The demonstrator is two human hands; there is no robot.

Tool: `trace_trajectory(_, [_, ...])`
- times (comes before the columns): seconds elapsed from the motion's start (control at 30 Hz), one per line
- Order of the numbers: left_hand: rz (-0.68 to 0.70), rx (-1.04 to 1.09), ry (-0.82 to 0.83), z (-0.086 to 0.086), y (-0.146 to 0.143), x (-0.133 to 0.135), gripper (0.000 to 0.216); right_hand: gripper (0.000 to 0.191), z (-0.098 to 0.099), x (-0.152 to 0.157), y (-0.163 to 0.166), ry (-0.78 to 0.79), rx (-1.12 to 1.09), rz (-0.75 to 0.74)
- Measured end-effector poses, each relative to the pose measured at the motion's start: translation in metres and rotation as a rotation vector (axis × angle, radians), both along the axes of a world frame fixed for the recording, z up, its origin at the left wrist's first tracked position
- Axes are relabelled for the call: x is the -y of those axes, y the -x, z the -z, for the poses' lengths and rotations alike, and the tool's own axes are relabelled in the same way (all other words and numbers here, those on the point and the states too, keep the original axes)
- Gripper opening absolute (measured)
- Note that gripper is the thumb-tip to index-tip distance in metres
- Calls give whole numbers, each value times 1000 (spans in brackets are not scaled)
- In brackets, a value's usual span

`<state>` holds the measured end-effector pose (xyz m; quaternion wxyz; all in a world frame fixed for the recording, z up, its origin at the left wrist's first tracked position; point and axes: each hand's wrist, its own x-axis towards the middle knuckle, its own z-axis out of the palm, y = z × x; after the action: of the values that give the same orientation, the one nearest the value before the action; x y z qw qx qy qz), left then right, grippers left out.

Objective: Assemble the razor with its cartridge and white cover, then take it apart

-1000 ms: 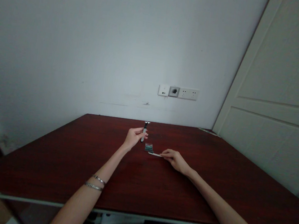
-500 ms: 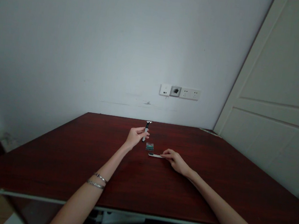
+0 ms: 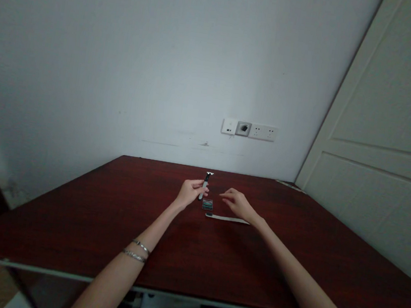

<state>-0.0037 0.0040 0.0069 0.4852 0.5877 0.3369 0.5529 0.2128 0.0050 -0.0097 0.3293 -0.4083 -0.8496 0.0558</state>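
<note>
My left hand (image 3: 190, 193) is closed around the handle of a razor (image 3: 204, 188), held upright with its T-shaped head at the top. The handle looks pale grey with a black neck. Just in front of that hand, a small clear case (image 3: 207, 204) with something green inside lies on the table. Nearer to me is a long thin pale strip (image 3: 225, 219) with a dark left end; its right end passes behind my right wrist. My right hand (image 3: 239, 204) hovers above the strip, fingers loosely bent, thumb and forefinger a little apart, with nothing visible between them.
The dark red wooden table (image 3: 107, 222) reaches back to a white wall with a row of sockets (image 3: 249, 129). A pale panelled door (image 3: 386, 146) stands on the right. Beneath the table's front edge, some white items (image 3: 170, 305) show in shadow.
My right hand has let go of the pale strip and lifted away, slightly up and left. The strip stays on the table. My left hand with the razor has shifted slightly right and down.
</note>
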Motion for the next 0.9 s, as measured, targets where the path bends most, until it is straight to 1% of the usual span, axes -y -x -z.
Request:
trace_trajectory(0.1, [-2, -19, 0, 3, -1, -1, 33, 24, -3, -16, 19, 47, 115, -58])
trace_trajectory(0.23, [12, -33, 9, 6, -1, -2, 33, 22, 6, -27, 36, 77, 202, -87])
trace_trajectory(0.37, [26, -33, 22, 6, -2, 0, 33, 22, 17, -31, 39, 74, 212, -74])
trace_trajectory(0.5, [31, -38, 29, 6, -2, 1, 33, 22, 24, -32, 39, 63, 221, -32])
trace_trajectory(0.63, [38, -36, 27, 8, -3, -1, 33, 20, 27, -32, 41, 61, 220, 11])
trace_trajectory(0.9, [50, -35, 37, 11, -3, -2, 30, 18, 30, -32, 45, 58, 135, 2])
